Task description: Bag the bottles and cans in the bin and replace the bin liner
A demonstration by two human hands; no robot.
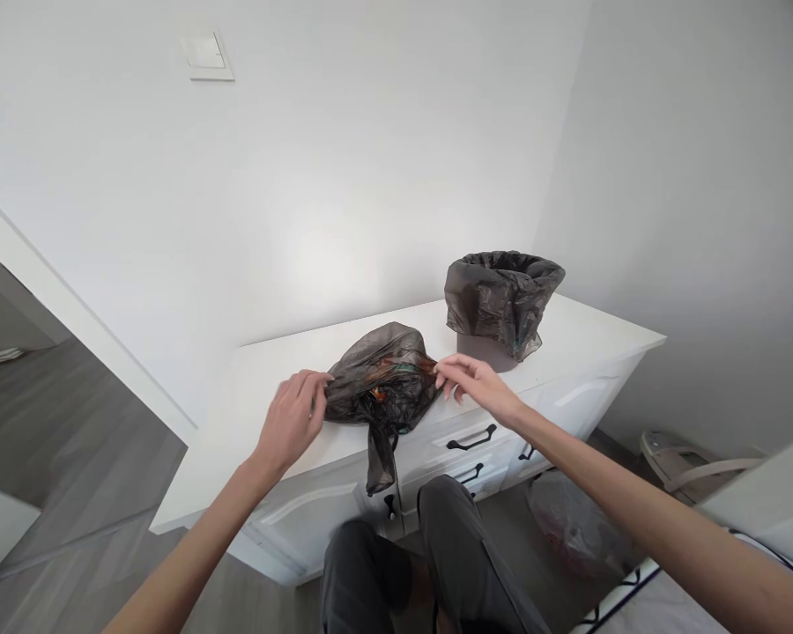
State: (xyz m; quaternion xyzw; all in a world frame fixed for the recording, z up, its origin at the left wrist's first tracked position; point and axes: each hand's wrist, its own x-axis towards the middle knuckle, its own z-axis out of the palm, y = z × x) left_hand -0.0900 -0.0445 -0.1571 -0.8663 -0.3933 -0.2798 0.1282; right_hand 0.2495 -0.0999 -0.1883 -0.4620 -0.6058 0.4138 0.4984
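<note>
A thin black plastic bag [396,352] lies on the white cabinet top [264,361], with orange and green bits showing through it. One end of the bag hangs over the cabinet's front edge. My left hand [295,414] pinches the bag's left side between thumb and fingers. On the opposite side, my right hand [469,383] pinches the bag's right edge with its fingertips, so the plastic is stretched between both hands. Behind my right hand stands a trash bin [485,352], lined with another black bag [495,304] folded over its rim.
Drawers with black handles [472,438] face my knees [449,528]. A clear plastic bag [574,519] sits on the floor at right, near a beige object [680,462]. White walls rise behind the cabinet, with a light switch [206,55] at upper left.
</note>
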